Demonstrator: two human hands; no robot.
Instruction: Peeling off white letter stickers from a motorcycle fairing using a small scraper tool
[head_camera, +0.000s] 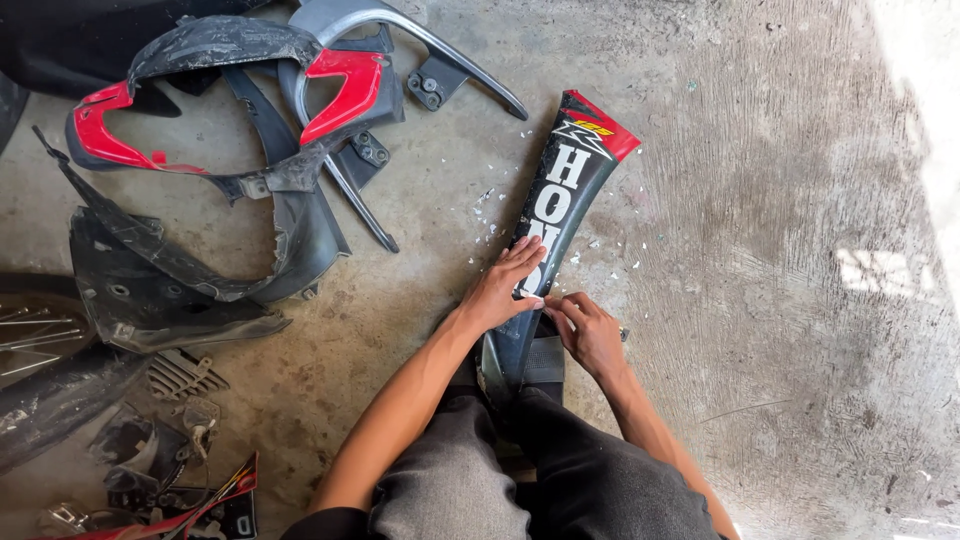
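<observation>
1. We see daylight entering from two o'clock, where the grey concrete floor (780, 200) washes out to near white along the right edge.
2. Towards nine o'clock the scene dims, and the heap of black and red plastic motorcycle panels (230, 150) sits in soft shade.
3. Shadows are faint and diffuse.
4. Focus is sharp centrally; the corners bend slightly.

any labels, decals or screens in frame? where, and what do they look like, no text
Large decal on the long black panel, floor centre: white block letters down its length, left hand covering the lower ones.
Small emblem near the panel's red tip: white and yellow.
Right hand picks at the decal's lower edge.
No screens, no packages.
</observation>
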